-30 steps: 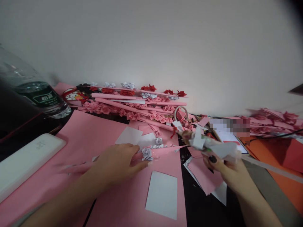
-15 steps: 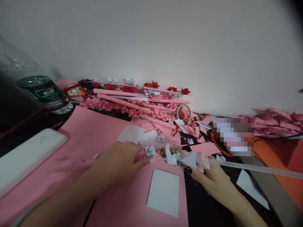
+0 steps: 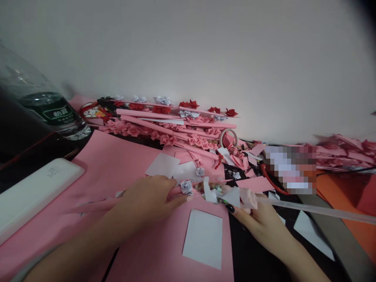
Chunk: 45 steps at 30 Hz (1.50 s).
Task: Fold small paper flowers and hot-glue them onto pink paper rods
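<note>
One white card (image 3: 203,239) lies nearest, near the pink sheet (image 3: 164,250)'s right edge, with black tabletop (image 3: 252,254) beyond. Past it, the left hand (image 3: 152,196) pinches one slim pink paper stick (image 3: 175,191) bearing a many-folded white flower (image 3: 186,187); the right hand (image 3: 266,223) grips one scrap-covered tool (image 3: 249,198). Behind sits one tape roll (image 3: 228,131).

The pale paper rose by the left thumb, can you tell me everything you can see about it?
The pale paper rose looks folded from bluish-white paper, with overlapping petals and pointy, slightly crumpled edges. Its folded petals can be seen from the camera, and it looks whole. It sits on a pink paper stick, just past the fingers of the left hand, which grips that stick. The thumb tip is just below the rose; I can't tell whether they touch, or how the rose is fastened.
</note>
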Each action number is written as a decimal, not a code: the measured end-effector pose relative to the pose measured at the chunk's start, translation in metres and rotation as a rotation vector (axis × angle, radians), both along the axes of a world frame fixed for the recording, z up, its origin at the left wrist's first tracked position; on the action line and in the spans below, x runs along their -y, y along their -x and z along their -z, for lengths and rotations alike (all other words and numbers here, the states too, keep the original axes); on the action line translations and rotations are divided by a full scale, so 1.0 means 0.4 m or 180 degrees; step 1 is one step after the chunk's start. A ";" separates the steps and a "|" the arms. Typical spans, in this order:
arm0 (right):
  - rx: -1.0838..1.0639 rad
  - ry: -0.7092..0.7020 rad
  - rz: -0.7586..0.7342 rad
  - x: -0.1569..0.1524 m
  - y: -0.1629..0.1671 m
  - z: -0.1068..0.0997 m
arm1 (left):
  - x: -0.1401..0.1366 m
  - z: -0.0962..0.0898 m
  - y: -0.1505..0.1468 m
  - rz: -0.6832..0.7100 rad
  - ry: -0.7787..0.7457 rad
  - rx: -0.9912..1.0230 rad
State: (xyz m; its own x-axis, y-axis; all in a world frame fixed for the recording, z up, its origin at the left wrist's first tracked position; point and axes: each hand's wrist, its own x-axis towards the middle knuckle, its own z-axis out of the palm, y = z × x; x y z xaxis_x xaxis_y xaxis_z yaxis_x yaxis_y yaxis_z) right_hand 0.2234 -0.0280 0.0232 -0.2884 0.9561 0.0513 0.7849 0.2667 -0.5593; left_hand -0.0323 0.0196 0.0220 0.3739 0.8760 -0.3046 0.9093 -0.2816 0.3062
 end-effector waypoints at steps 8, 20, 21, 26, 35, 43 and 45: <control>-0.0553 0.0445 0.0060 0.006 -0.004 -0.011 | 0.002 -0.007 -0.002 0.0017 0.0002 -0.0034; -0.0560 0.0553 0.0199 0.003 -0.005 -0.013 | 0.001 -0.009 -0.002 0.0024 0.0009 -0.0018; -0.0507 0.0542 0.0191 0.004 -0.006 -0.014 | 0.001 -0.008 -0.001 0.0023 -0.0004 -0.0016; -0.0312 0.0410 0.0167 0.005 -0.005 -0.017 | 0.000 -0.008 -0.001 0.0022 0.0011 -0.0043; -0.0194 0.0261 0.0211 0.006 -0.005 -0.016 | 0.001 -0.003 -0.002 0.0062 -0.0024 -0.0034; -0.0048 0.0222 0.0202 0.005 -0.002 -0.012 | 0.000 -0.010 -0.007 0.0044 0.0015 -0.0082; -0.0003 0.0169 0.0181 0.004 0.001 -0.014 | 0.002 -0.012 -0.007 0.0053 0.0034 -0.0093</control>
